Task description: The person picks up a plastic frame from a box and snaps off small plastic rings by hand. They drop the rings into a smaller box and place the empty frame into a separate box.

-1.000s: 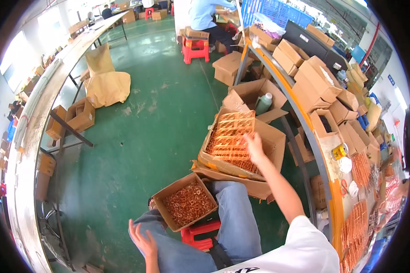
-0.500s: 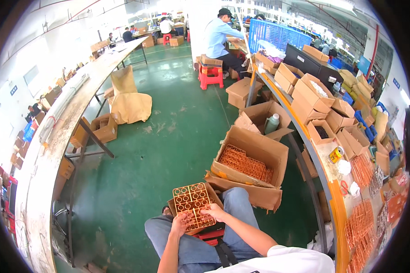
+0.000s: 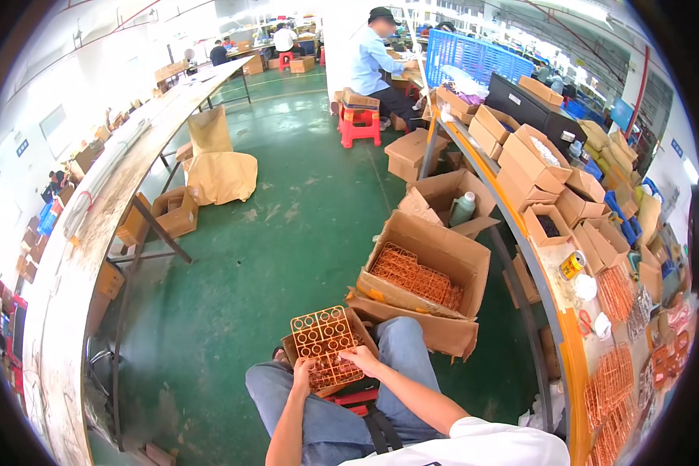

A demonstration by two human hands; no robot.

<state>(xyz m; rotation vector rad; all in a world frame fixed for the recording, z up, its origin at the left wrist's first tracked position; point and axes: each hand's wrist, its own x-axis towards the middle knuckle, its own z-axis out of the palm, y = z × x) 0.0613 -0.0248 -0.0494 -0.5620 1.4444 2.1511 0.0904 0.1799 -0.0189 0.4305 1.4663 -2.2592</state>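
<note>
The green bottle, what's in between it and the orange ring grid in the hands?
In the head view, mostly a big open cardboard box with more orange grids inside lies between the green bottle and the held orange ring grid.

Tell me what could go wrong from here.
The flat orange ring-patterned grid could bend or snap: its thin bars are held by the left grip and right grip. Pieces might also miss the small brown cardboard box beneath it and scatter on the green floor.
</note>
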